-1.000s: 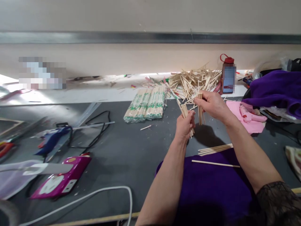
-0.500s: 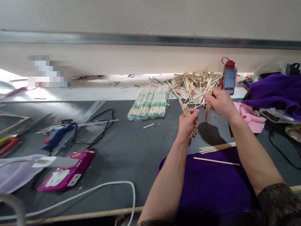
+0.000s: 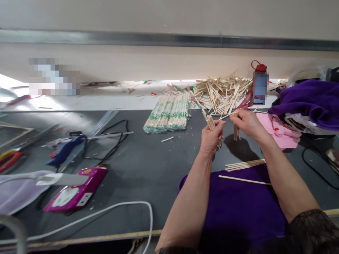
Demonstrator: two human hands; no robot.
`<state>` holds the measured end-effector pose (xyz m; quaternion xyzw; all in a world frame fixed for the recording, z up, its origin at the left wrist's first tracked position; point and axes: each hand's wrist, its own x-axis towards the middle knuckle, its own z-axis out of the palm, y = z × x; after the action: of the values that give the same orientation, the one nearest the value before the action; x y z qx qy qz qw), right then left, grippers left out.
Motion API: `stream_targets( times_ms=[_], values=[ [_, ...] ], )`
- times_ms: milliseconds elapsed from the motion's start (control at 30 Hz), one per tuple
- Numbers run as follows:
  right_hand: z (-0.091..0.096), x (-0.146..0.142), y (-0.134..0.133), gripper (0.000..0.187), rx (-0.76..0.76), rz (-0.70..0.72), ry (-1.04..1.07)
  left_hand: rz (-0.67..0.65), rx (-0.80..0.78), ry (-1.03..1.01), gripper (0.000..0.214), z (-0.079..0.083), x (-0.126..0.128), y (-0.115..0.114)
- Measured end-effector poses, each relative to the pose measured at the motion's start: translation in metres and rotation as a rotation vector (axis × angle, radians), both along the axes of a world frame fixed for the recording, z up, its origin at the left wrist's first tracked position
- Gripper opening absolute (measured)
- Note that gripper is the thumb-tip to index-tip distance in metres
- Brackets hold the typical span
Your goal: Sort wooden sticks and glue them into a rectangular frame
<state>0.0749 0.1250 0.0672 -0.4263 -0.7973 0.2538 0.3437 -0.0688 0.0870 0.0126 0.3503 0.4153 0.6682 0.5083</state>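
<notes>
My left hand is closed round a bundle of wooden chopsticks that slants up and left, ends poking out above and below the fist. Just to its right, my right hand pinches a smaller bunch of chopsticks pointing downward. A thin stick bridges the gap between the hands; which hand holds it I cannot tell. Below them, several chopsticks lie together by the purple cloth, and a single chopstick rests on that cloth. Behind the hands is a loose heap of sticks.
Plastic-wrapped chopsticks with green print lie left of my hands. A phone leans on a red-capped bottle at the back. Pink cloth sits to the right. Further left are a magenta power strip, cables and orange-handled pliers.
My right hand has come down slightly, bringing its bunch lower beside the left hand. The left hand stays nearly in place. The view has tilted a little.
</notes>
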Motion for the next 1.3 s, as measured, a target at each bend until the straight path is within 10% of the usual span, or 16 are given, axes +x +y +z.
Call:
stream_targets(
  times_ms=[400, 933, 1300],
  values=[
    [-0.002, -0.006, 0.001, 0.023, 0.008, -0.079, -0.114, -0.117, -0.098, 0.139, 0.037, -0.009, 0.009, -0.004],
    [0.003, 0.000, 0.010, 0.021, -0.320, -0.093, 0.341, -0.105, -0.156, -0.131, 0.036, -0.005, -0.002, 0.002],
    [-0.021, -0.002, 0.012, 0.013, -0.107, 0.167, -0.129, 0.034, 0.035, 0.074, 0.033, -0.009, 0.002, 0.002]
  ],
)
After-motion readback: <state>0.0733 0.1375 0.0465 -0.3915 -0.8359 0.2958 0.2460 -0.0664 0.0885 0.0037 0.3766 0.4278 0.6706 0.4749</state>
